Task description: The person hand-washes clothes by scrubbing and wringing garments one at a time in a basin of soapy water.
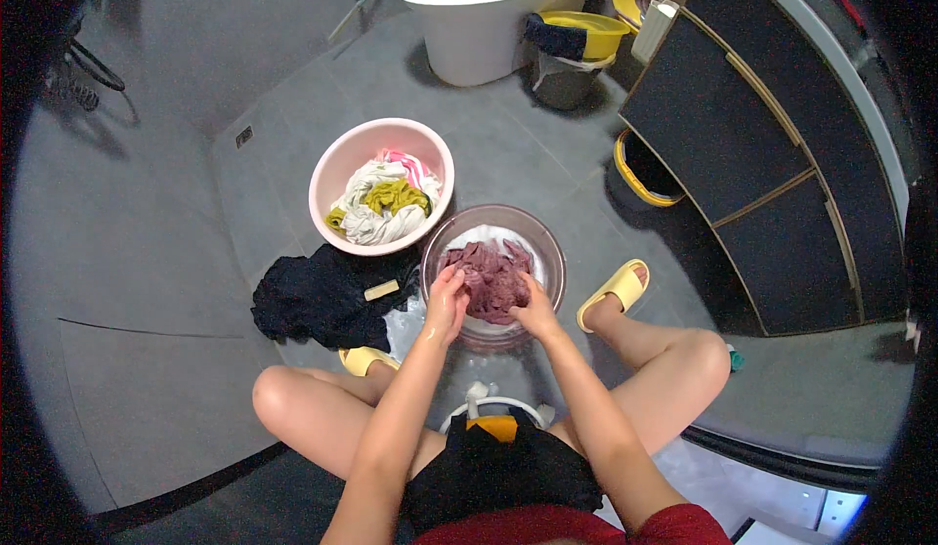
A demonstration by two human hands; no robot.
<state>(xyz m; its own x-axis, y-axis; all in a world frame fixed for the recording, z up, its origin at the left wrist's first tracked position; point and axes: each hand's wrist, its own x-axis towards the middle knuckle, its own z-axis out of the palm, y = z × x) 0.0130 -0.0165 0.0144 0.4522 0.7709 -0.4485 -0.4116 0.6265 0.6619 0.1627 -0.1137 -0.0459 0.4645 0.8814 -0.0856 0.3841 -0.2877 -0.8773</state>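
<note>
A wet mauve garment [492,285] lies bunched in a translucent brownish basin [560,267], with white suds [484,234] around it. At the garment's left side, my left hand [443,307] has its fingers bent around a fold of it. My right hand [537,307] grips the cloth from the right, its fingertips partly hidden in it. Both hands are over the basin, and my left hand and forearm look wet. To the upper left stands a pink basin [319,193] holding twisted white cloth [381,224], mustard-green cloth [396,197] and pink striped cloth [410,168].
Black clothing [308,299] is heaped left of the basin on the grey tiled floor [513,149], with a bar of soap [381,291] on it. Ahead are a toilet [469,32] and a waste bin [568,80]. A dark cabinet [740,127] and a yellow-rimmed bucket [626,171] stand right.
</note>
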